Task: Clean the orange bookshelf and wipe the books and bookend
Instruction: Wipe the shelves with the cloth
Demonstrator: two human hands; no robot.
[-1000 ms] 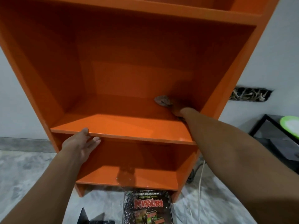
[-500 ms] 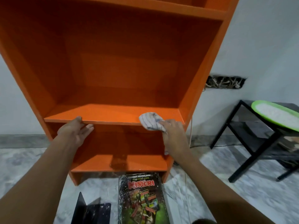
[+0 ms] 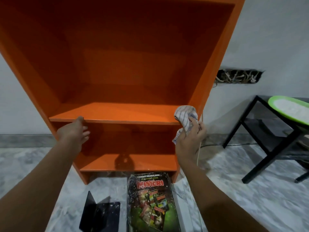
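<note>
The right hand (image 3: 189,139) has its grip closed around a striped white cloth (image 3: 185,117), the cloth bunched above the fingers and pressed to the right front corner of the middle shelf (image 3: 117,113); a loose end hangs down past the palm. The left hand (image 3: 73,132) rests against the front edge of that same shelf toward its left end, thumb on top of the edge and fingers loosely spread below it, holding nothing.

Nearest the person, at 6 o'clock on the marbled floor (image 3: 250,198), lies a book (image 3: 151,201) flat with its dark cover up, the red word "MISTERI" across the top. Just beside it at 7 o'clock stands a black bookend (image 3: 100,215), one plate flat on the floor and the other upright, both flecked with pale dust. The book's far end reaches almost to the foot of the orange bookshelf (image 3: 41,72).

The bookshelf fills the view from 9 o'clock through 12 o'clock to 1 o'clock. Its bottom shelf (image 3: 103,163) is glossy and bare, as is the middle one.

At 3 o'clock, well apart from the bookshelf, a black tabletop frame (image 3: 247,129) carries a green-rimmed tray (image 3: 274,104). Behind, at 2 o'clock, a rectangular hole in the white wall (image 3: 240,77) shows tangled wires, and a pale cord (image 3: 199,148) hangs down past the right hand.
</note>
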